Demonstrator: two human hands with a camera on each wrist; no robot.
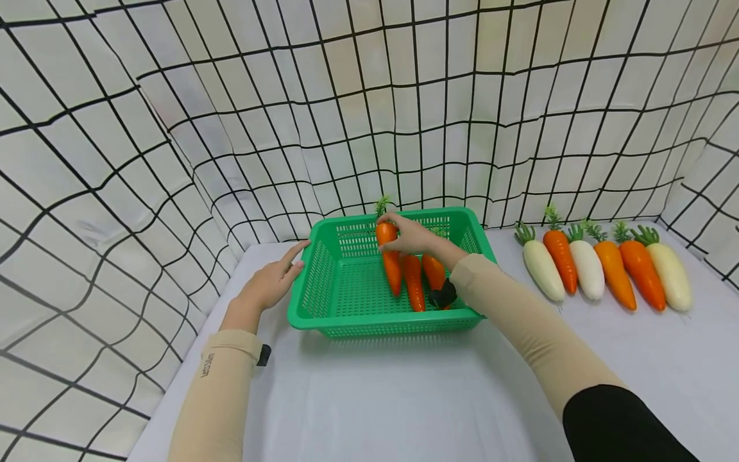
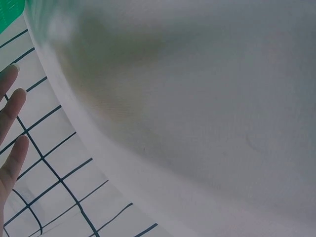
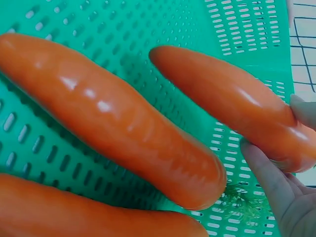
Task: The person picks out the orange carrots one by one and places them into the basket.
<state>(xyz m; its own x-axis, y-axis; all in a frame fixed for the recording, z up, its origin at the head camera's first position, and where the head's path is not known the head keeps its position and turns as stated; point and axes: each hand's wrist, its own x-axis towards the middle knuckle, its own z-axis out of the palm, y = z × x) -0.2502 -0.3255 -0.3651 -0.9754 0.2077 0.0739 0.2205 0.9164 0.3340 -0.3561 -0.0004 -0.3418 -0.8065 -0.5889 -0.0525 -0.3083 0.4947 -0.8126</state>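
My right hand (image 1: 411,235) grips an orange carrot (image 1: 390,258) near its leafy top, over the inside of a green plastic basket (image 1: 340,324). In the right wrist view, thumb and fingers pinch the thick end of that carrot (image 3: 232,94), its tip pointing inward. Two more carrots lie in the basket: one carrot (image 1: 413,282) just beside the held one, another carrot (image 1: 433,271) partly behind my right wrist. At the basket's left rim, my left hand (image 1: 269,282) rests its extended fingers; only a few fingertips (image 2: 17,98) show in the left wrist view.
Right of the basket, a row of white radishes (image 1: 544,269) and carrots (image 1: 615,274) lies on the white-covered table (image 1: 392,398). A black grid net (image 1: 404,102) over white sheeting rises behind and along the left side.
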